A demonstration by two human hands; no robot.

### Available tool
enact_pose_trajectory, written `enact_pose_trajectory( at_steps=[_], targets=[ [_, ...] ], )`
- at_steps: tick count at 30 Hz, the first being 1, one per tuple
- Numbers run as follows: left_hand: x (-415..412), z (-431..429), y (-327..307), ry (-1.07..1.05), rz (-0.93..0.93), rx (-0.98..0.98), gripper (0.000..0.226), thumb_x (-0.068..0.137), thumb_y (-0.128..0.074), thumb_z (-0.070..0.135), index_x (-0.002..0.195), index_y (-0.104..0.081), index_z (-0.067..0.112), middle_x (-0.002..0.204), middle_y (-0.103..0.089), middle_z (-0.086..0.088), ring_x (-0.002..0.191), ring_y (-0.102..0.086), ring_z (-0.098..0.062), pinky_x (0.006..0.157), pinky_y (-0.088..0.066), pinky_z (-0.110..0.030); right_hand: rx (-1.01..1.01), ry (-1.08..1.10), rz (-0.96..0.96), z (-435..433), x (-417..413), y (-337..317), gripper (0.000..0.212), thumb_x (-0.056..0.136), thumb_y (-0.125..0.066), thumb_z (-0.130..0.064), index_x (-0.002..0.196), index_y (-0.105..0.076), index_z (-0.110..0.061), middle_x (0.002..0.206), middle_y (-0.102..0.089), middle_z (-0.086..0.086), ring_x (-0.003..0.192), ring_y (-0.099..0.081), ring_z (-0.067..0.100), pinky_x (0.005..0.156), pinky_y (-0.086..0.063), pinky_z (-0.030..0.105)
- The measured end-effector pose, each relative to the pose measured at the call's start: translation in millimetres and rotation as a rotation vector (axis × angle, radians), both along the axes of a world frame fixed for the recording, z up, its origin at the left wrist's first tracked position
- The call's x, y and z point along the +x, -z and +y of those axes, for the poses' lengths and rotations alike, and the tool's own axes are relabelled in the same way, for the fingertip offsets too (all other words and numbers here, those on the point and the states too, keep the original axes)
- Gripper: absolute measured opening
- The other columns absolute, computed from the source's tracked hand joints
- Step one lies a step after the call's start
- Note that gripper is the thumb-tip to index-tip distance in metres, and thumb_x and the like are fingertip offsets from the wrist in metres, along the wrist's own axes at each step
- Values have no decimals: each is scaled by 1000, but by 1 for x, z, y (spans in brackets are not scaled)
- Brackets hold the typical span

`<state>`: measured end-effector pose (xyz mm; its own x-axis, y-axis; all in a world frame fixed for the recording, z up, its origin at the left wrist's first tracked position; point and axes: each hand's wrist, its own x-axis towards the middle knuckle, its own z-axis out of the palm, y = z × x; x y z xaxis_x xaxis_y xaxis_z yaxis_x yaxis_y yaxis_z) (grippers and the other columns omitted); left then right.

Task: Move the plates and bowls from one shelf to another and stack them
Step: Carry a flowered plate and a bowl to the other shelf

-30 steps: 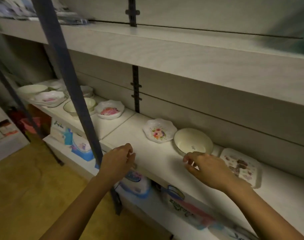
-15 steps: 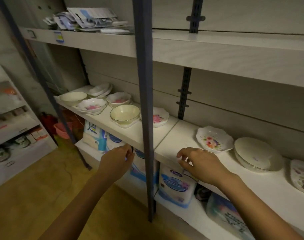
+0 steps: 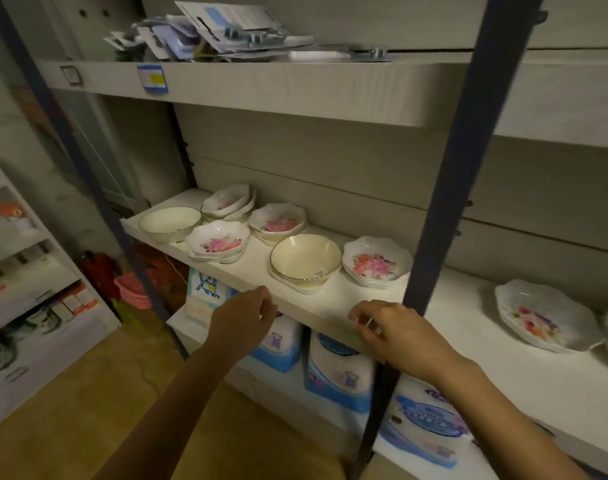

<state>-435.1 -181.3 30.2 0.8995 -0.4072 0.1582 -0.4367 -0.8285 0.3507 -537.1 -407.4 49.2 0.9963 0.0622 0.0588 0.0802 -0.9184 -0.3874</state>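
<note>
On the left shelf point(image 3: 247, 271) stand several bowls: a cream bowl point(image 3: 306, 261) stacked on another, a floral dish point(image 3: 375, 263) to its right, a floral stack point(image 3: 219, 242), another floral stack point(image 3: 278, 221), a plain cream bowl point(image 3: 169, 223) and tilted dishes point(image 3: 229, 202) at the back. On the right shelf point(image 3: 468, 341) lies a floral plate point(image 3: 543, 317). My left hand point(image 3: 243, 317) hovers before the left shelf's front edge, fingers loosely curled, empty. My right hand point(image 3: 396, 332) hovers at the edge by the post, fingers loosely bent, empty.
A dark blue upright post point(image 3: 448, 188) stands between the two shelves, just right of my right hand. Packaged goods point(image 3: 337, 368) fill the shelf below. Papers and packets point(image 3: 226, 36) lie on the top shelf. A pink basket point(image 3: 132, 289) sits on the floor at left.
The view has swung left, from the right shelf toward the left shelf. Both hands moved left along the shelf edge, holding nothing throughout.
</note>
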Motion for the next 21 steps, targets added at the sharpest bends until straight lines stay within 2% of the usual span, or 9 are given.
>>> enact_pose_trajectory(
  at_steps=[3, 7, 10, 14, 17, 21],
  targets=[
    [38, 15, -6, 63, -23, 45, 17, 93, -46, 34, 88, -51, 18, 87, -64, 0, 85, -62, -14, 75, -51, -27, -16, 50, 40, 19, 33, 3, 26, 95, -42, -36, 117, -55, -31, 114, -62, -5, 98, -61, 15, 83, -53, 34],
    [91, 33, -8, 91, -51, 78, 20, 92, -47, 35, 95, -54, 17, 92, -66, 0, 88, -62, -16, 81, -53, -32, -105, 139, 43, 35, 72, 6, 28, 96, -38, -36, 118, -54, -30, 117, -63, -4, 101, -61, 17, 82, -51, 33],
    [131, 41, -4, 132, -45, 76, 21, 91, -48, 35, 94, -56, 16, 91, -67, -2, 85, -62, -16, 81, -54, -34, -141, 214, 79, 42, 95, 8, 29, 96, -38, -37, 119, -53, -31, 117, -63, -6, 99, -61, 15, 76, -47, 26],
    [180, 48, 0, 187, -4, 22, 20, 91, -50, 32, 93, -58, 15, 85, -67, -1, 76, -61, -18, 71, -53, -33, -156, 349, 116, 51, 119, 12, 28, 95, -40, -36, 118, -56, -30, 116, -64, -6, 97, -63, 13, 70, -44, 22],
    [216, 55, 3, 259, 1, 24, 21, 90, -51, 32, 91, -60, 13, 76, -60, 4, 69, -56, -15, 63, -45, -28, -129, 503, 165, 62, 137, 21, 28, 95, -41, -37, 117, -56, -29, 116, -65, -4, 98, -63, 16, 75, -50, 28],
    [265, 69, 1, 340, 62, 30, 18, 90, -50, 32, 91, -60, 17, 87, -69, -1, 78, -61, -18, 65, -43, -28, -17, 786, 248, 77, 165, 32, 36, 94, -40, -41, 122, -51, -21, 117, -64, 5, 102, -62, 25, 86, -52, 39]
  ],
)
